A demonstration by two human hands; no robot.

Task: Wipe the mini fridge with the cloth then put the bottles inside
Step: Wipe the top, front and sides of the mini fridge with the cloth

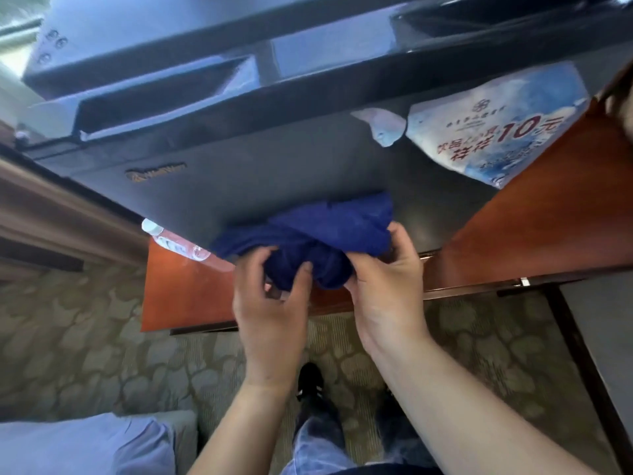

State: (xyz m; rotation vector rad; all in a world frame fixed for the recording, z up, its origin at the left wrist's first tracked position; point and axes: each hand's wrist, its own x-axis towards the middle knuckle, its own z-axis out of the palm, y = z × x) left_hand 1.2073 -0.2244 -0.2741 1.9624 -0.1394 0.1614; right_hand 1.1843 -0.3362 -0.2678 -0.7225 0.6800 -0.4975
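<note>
The dark grey mini fridge (274,173) fills the upper half of the view, seen from above, with a gold logo on its front. A bunched dark blue cloth (325,231) lies against its lower edge. My left hand (270,296) grips the cloth's left fold from below. My right hand (383,279) pinches its right side. A clear plastic bottle (171,240) with a white cap lies on the reddish wooden surface (185,289), half hidden under the fridge's left edge.
A blue-and-white price sticker (496,132) covers the fridge's right part. A wooden cabinet panel (534,221) stands to the right. Patterned carpet (85,337) lies below, with my shoe (310,378) and jeans on it. A pale blue cushion (75,443) sits at bottom left.
</note>
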